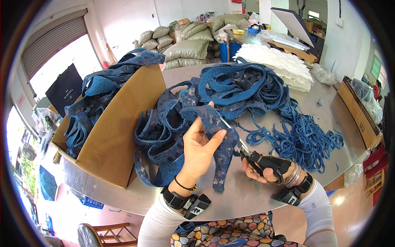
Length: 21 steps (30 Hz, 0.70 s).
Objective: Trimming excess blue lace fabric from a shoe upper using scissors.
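Far left: cardboard box (123, 136), filled past its rim with blue fabric strips (103, 85). Just beside it, more strips coil on the metal table (230, 208). My left hand (199, 146) pinches one patterned strip (225, 158) between thumb and fingers, above the table; its end hangs down. My right hand (269, 166) is closed round the scissors (248, 153), blades at that strip; blade gap cannot be told. Beyond, thin blue strands (306, 142) lie heaped. Far right: long carton (357, 113) containing clear plastic (365, 94).
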Tool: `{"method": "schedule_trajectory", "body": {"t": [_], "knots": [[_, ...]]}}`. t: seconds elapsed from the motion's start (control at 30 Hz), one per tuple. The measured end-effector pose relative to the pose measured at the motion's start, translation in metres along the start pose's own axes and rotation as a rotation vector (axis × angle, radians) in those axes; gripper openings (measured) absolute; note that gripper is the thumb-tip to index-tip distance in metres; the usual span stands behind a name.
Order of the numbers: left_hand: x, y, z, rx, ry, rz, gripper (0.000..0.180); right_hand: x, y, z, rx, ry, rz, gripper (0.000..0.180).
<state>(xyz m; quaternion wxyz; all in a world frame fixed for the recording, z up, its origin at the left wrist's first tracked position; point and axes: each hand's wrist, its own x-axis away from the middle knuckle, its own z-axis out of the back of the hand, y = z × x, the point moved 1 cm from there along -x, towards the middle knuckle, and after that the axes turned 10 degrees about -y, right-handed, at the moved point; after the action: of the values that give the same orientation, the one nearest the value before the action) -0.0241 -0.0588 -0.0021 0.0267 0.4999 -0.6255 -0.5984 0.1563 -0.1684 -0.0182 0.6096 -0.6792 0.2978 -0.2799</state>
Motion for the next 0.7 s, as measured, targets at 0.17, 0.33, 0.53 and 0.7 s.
{"method": "schedule_trajectory", "body": {"t": [0.17,0.33,0.53,0.7], "knots": [[0.002,-0.004,-0.008,-0.016,0.028,-0.01,0.056,0.001,0.008,-0.004,-0.052,0.031,0.019,0.077],[0.004,-0.006,-0.013,0.024,0.087,0.001,0.057,-0.002,0.005,-0.008,-0.056,0.028,-0.009,0.081],[0.004,-0.005,-0.013,0.105,0.092,0.088,0.059,-0.001,0.006,-0.008,0.047,0.082,-0.04,0.079],[0.004,-0.005,-0.012,0.143,0.102,0.136,0.059,-0.001,0.003,-0.009,-0.033,0.073,-0.06,0.074]]}}
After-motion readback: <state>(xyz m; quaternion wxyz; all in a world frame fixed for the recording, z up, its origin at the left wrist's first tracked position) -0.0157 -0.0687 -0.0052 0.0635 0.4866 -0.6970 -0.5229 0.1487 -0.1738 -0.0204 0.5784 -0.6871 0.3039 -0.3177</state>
